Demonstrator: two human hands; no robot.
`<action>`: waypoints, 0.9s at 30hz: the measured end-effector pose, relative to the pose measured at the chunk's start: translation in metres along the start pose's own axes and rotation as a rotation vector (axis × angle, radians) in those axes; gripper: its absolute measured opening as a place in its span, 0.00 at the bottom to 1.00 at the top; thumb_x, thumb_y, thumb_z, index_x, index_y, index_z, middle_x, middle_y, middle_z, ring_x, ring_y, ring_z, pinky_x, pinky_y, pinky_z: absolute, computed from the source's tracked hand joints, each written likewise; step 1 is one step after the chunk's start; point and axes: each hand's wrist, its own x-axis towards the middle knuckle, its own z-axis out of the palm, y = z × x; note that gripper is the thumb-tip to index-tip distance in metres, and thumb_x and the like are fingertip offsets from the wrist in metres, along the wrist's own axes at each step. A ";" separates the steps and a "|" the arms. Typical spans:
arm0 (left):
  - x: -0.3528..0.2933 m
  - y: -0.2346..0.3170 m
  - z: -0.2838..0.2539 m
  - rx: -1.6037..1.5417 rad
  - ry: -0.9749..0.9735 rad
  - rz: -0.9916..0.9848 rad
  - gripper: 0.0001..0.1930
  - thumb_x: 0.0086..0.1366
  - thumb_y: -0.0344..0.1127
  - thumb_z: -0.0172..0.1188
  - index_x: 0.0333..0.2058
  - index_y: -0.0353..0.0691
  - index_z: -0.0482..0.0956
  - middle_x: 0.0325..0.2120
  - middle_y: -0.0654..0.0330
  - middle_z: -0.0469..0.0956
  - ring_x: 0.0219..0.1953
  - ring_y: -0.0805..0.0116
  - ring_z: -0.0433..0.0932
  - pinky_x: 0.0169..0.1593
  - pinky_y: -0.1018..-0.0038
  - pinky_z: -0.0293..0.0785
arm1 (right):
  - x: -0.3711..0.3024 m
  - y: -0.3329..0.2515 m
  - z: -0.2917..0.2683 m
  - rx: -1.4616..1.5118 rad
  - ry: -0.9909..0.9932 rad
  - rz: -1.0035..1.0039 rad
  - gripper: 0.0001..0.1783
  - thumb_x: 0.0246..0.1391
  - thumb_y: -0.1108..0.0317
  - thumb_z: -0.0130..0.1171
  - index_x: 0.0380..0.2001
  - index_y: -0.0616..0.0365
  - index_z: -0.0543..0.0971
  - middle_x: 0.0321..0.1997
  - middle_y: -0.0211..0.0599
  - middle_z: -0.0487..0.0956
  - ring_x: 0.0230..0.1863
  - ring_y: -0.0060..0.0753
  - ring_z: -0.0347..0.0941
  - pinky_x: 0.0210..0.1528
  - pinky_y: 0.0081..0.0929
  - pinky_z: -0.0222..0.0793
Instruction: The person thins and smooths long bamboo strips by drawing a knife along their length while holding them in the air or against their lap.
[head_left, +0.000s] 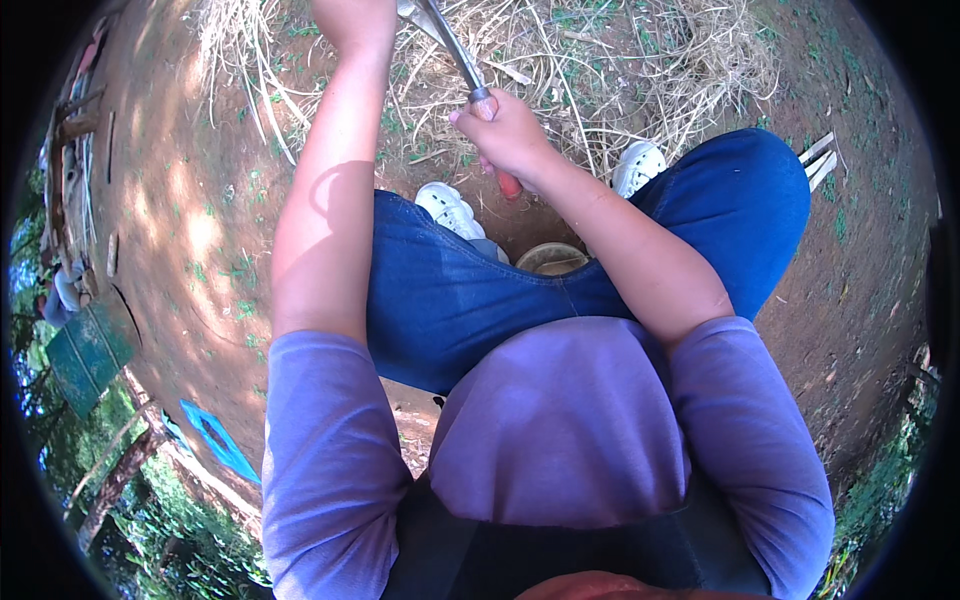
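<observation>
My right hand (515,135) is closed around the handle of a long metal tool (455,45). The handle's red end sticks out below my fist, toward me. A narrow steel shaft runs up and left from my grip, and a brighter flat piece of metal shows beside it at the top edge. The tool's far end is cut off, so its exact kind is unclear. My left hand (355,20) reaches forward to the top edge, just left of the metal. Its fingers lie out of the picture, and what they hold, if anything, is hidden.
Dry grass stalks (600,70) lie strewn over the brown soil ahead. Between my legs stands a round container (552,259), partly hidden by my jeans. My white clogs (450,208) flank the soil there. Pale wood strips (820,160) lie right; a green panel (88,355) is far left.
</observation>
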 end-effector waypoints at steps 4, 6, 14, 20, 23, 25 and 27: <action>0.000 0.003 0.005 0.022 0.008 -0.010 0.25 0.72 0.53 0.62 0.23 0.38 0.82 0.19 0.65 0.78 0.22 0.76 0.75 0.27 0.75 0.68 | 0.002 0.016 -0.001 -0.040 0.012 0.082 0.15 0.61 0.60 0.64 0.31 0.57 0.72 0.20 0.31 0.75 0.17 0.27 0.74 0.22 0.32 0.72; -0.005 0.010 0.001 -0.032 0.002 -0.066 0.25 0.72 0.53 0.62 0.24 0.38 0.82 0.19 0.64 0.78 0.21 0.75 0.75 0.27 0.74 0.69 | 0.007 0.025 -0.001 -0.016 0.002 0.147 0.14 0.61 0.60 0.63 0.31 0.57 0.72 0.20 0.31 0.76 0.17 0.28 0.75 0.22 0.32 0.72; -0.001 0.012 0.002 0.022 0.020 -0.067 0.25 0.72 0.54 0.61 0.24 0.37 0.79 0.18 0.62 0.78 0.21 0.73 0.76 0.27 0.72 0.71 | 0.009 0.030 -0.003 0.055 0.022 0.191 0.14 0.62 0.64 0.62 0.29 0.56 0.68 0.19 0.35 0.75 0.16 0.31 0.74 0.21 0.33 0.72; 0.019 0.021 -0.025 0.252 -0.337 -0.221 0.31 0.68 0.65 0.60 0.43 0.35 0.75 0.37 0.53 0.77 0.39 0.66 0.76 0.42 0.67 0.74 | 0.019 0.049 -0.010 0.071 0.020 0.239 0.14 0.61 0.65 0.64 0.28 0.55 0.69 0.22 0.33 0.75 0.19 0.28 0.74 0.20 0.31 0.71; 0.055 0.056 -0.059 0.031 -0.327 -0.097 0.40 0.67 0.70 0.56 0.58 0.39 0.59 0.53 0.48 0.65 0.55 0.59 0.65 0.56 0.61 0.62 | 0.013 0.034 -0.005 0.095 0.031 0.241 0.15 0.61 0.64 0.65 0.28 0.54 0.68 0.21 0.29 0.71 0.17 0.25 0.70 0.19 0.30 0.69; 0.081 0.086 -0.077 -0.245 -0.318 -0.007 0.48 0.66 0.74 0.53 0.67 0.41 0.49 0.64 0.44 0.56 0.66 0.54 0.57 0.66 0.58 0.54 | 0.011 0.033 -0.004 0.090 0.030 0.248 0.15 0.62 0.63 0.65 0.29 0.53 0.68 0.20 0.28 0.70 0.16 0.23 0.68 0.19 0.29 0.69; 0.086 0.107 -0.080 -0.429 -0.348 0.012 0.58 0.65 0.77 0.50 0.77 0.43 0.38 0.75 0.40 0.48 0.77 0.49 0.50 0.75 0.54 0.46 | 0.012 0.039 -0.007 0.081 -0.005 0.246 0.15 0.61 0.63 0.65 0.30 0.54 0.69 0.21 0.28 0.71 0.17 0.24 0.69 0.20 0.29 0.69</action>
